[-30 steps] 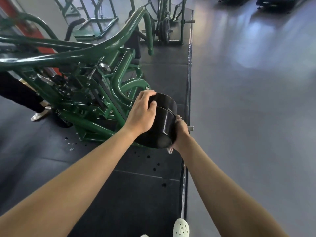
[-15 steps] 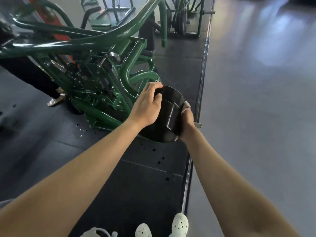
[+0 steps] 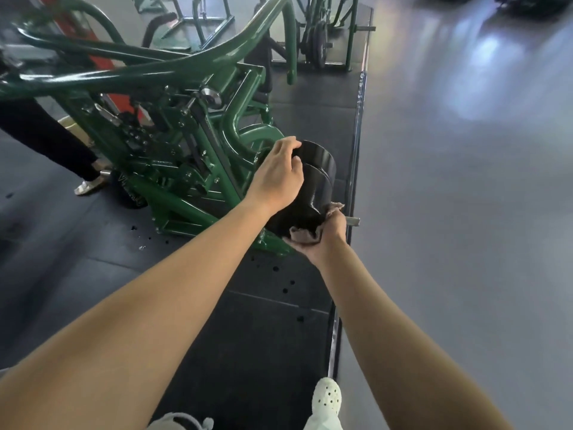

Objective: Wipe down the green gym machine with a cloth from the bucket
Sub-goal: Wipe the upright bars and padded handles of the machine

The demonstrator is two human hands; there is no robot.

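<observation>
Nearest me: 1 white clog [image 3: 326, 395] on the dark rubber mat [image 3: 248, 336], by its right edge. Fwd of that, the right hand [image 3: 328, 240] bunches 1 pinkish cloth [image 3: 305, 235], fingers curled into it, and presses it vs. the lower right face of the black rollers [image 3: 316, 178]. There are 2 of these, side by side at the machine's near end, close to the mat's right edge. The left hand [image 3: 276, 178] sits on top of them, fingers curled over the upper rim, thumb alongside; looks like steadying.

Behind is the green machine [image 3: 186, 156], 1 unit, mid-mat, tubes running off to the far left.

My read: the wiping step is on, at the padding; can't tell how much of the frame is done. Next move calls for sweeping the cloth round the curve w/ the left hand stopping any spin, then moving to the tubes. No bucket in view.

Far left: 1 bystander's leg [image 3: 46, 138] + 1 sandal [image 3: 90, 185]. At the mat's far end, at least 2 more green frames [image 3: 322, 35].
</observation>
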